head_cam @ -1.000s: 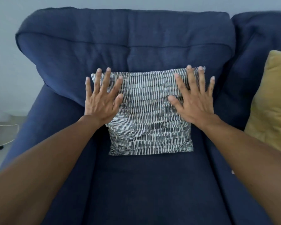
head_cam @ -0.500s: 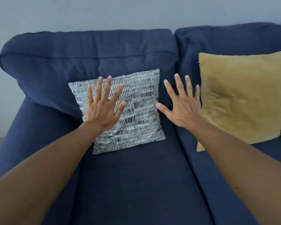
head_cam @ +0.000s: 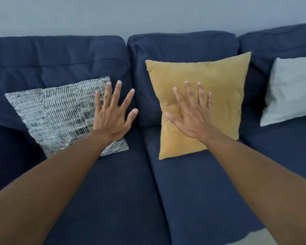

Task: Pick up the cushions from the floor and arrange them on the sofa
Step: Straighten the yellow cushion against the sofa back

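A dark blue sofa point(head_cam: 113, 183) fills the head view, with three back cushions in a row against a pale wall point(head_cam: 148, 13). Three loose cushions stand on the seat, each leaning on the backrest. The patterned cushion point(head_cam: 57, 117), white lines on a dark ground, sits on the seat section nearest the sofa's left end, tilted so its upper right corner rises toward the seam between the first two back cushions. The yellow cushion point(head_cam: 219, 89) stands on the middle seat section, nearly upright, its lower edge on the seat and its upper right corner reaching close to the top edge of the backrest. The pale grey cushion point(head_cam: 290, 89) rests toward the right end of the sofa, partly cut off by the frame edge. The three cushions are apart from one another. The left hand point(head_cam: 111, 117) is spread flat with fingers splayed, over the right-hand edge of the patterned cushion; its grip is released and grasps nothing, and contact with the fabric cannot be confirmed. The right hand point(head_cam: 191, 119) is likewise open and flat, palm laid against the lower left face of the yellow cushion, where the fabric shows dents around the thumb; the grip is released. Both forearms are bare. A pale strip of floor point(head_cam: 265, 237) shows at the lower right.
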